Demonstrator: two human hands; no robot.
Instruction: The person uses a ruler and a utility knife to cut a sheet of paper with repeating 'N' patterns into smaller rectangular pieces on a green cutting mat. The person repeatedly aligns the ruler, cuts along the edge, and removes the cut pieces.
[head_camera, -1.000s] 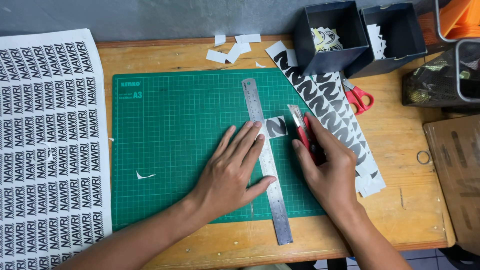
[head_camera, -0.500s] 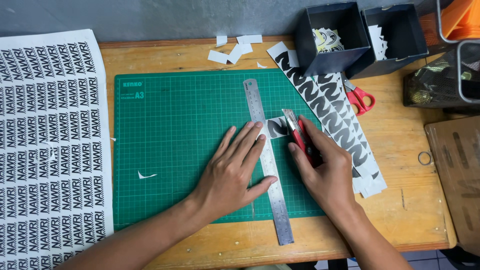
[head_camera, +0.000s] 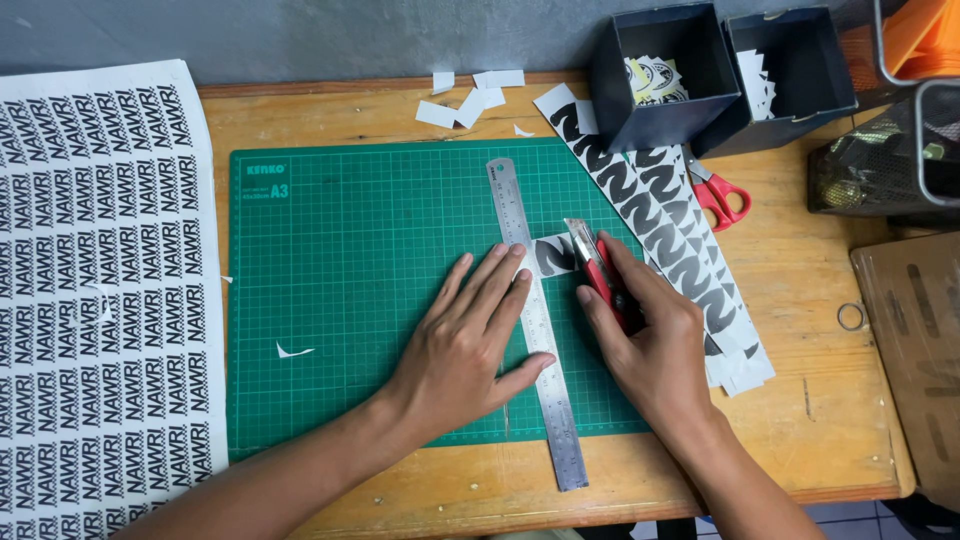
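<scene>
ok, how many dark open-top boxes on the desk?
2, side by side at the desk's top right. The left box holds printed stickers; the right box holds white paper pieces. The frame cuts off further right, so more may be hidden.

Both forearms enter from the bottom edge of the frame, bare, angling up toward the centre. Left hand (head_camera: 465, 345) lies palm down, fingers spread and straight, fingertips pointing to upper right, thumb stretched out to the right. Right hand (head_camera: 650, 345) sits just right of centre, knuckles up, fingers curled in a grip, index finger extended forward toward upper left.
</scene>
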